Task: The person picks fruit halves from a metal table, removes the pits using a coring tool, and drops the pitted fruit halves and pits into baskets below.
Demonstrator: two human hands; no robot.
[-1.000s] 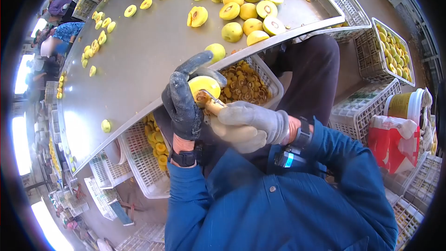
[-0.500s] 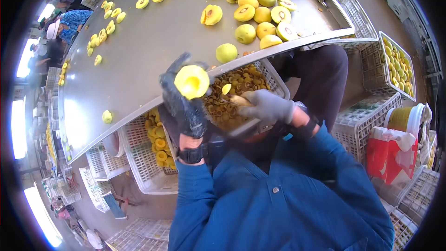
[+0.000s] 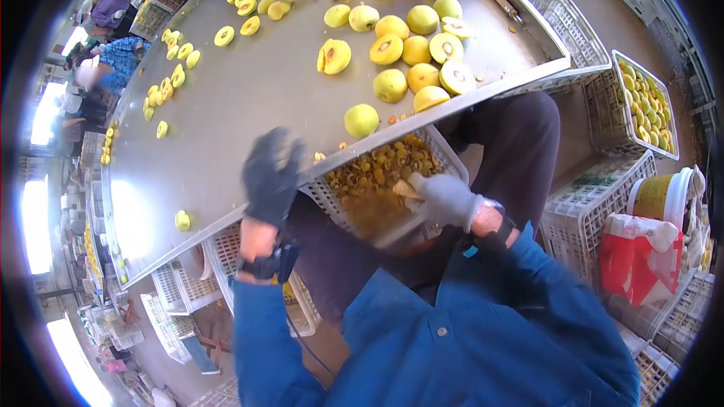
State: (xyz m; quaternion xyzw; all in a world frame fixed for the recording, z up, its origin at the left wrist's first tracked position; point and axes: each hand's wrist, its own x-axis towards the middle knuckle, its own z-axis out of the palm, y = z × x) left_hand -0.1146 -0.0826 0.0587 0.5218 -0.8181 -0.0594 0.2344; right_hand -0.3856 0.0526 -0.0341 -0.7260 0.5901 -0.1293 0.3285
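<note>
A: This workroom has a wide metal table [image 3: 249, 79]. What lies on it in front of you?
B: Toward its right corner you have yellow stone fruits [image 3: 386, 50], many cut in half. One rounder fruit [image 3: 361, 120] rests just inside the near edge.
A: And your hands?
B: Your gloved left hand [image 3: 271, 177] is over the near edge, fingers spread, nothing visible in them. Your right hand [image 3: 446, 200] has its fingers closed around a wooden-handled tool [image 3: 407, 190], above the plastic crate [image 3: 451, 154] under this edge.
A: How much looks done?
B: Only a part, I judge. Many small pieces [image 3: 392, 162] fill the crate, but several halves on the table show their stones inside, so these look unfinished.
</note>
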